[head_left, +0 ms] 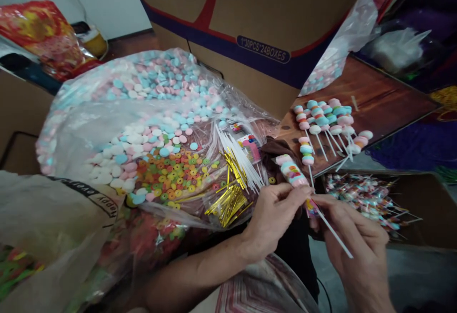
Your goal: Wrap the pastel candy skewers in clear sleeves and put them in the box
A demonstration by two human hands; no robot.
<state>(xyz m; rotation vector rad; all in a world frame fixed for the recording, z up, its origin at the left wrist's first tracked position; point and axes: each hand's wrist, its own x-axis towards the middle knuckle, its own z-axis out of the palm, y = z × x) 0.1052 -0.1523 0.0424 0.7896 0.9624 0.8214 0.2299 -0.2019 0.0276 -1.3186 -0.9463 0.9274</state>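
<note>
Two hands (269, 222) (357, 239), grip clamped on wrapped marshmallow stick (292, 171); carton (221, 60) reads "1*30PCS*24BOXES", bag (67, 213) "Happy".

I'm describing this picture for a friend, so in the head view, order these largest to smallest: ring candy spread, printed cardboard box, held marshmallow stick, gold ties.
1. Printed cardboard box
2. Ring candy spread
3. Gold ties and marshmallow stick, unranked: the stick looks longer but slimmer.

Dim, soft light, dark right side, stretched, slightly blurry edges
</note>
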